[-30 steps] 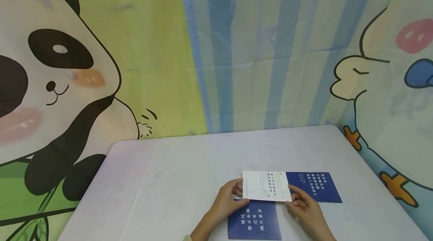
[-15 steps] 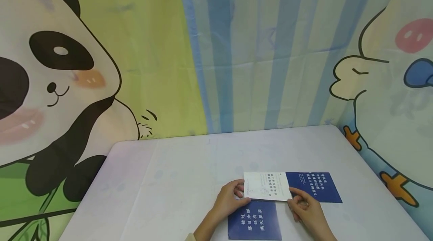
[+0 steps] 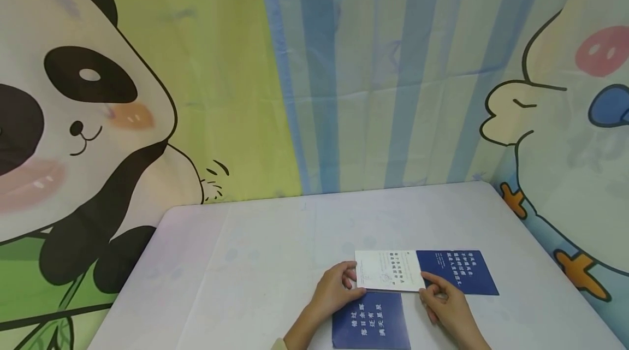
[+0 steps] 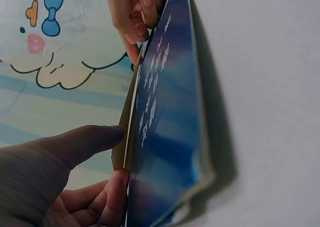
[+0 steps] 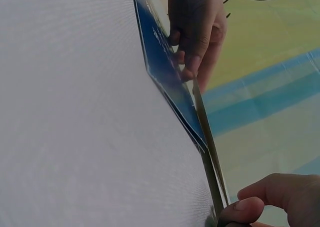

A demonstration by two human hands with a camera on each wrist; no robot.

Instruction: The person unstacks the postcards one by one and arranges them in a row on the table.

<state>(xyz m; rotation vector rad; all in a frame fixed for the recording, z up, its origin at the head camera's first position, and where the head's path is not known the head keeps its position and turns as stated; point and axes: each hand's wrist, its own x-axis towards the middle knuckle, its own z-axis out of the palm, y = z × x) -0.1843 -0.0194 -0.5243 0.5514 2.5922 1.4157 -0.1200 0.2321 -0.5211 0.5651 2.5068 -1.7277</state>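
Note:
A white card (image 3: pixel 390 271) with dark printed writing lies level between my two hands. My left hand (image 3: pixel 335 287) pinches its left edge, thumb at the near corner and fingers at the far one. At the near right corner, my right hand (image 3: pixel 444 303) pinches it between thumb and index finger. One blue card (image 3: pixel 371 321) with white characters lies nearer me, its far edge against the white one. Another blue card (image 3: pixel 458 272) extends out to the right from it. In the left wrist view, the blue surface (image 4: pixel 170 117) slants close below the thin card edges.
The cards are on a white table (image 3: pixel 255 273) with rounded far corners. Behind it hangs a cloth backdrop (image 3: pixel 363 77) with blue stripes, with a printed panda (image 3: pixel 88 93) at left and a pale cartoon figure (image 3: pixel 575 137) at right.
The white card and both hands have shifted slightly to the right and toward me. The right index finger sits a little lower along the card's edge. Both blue cards stay in place.

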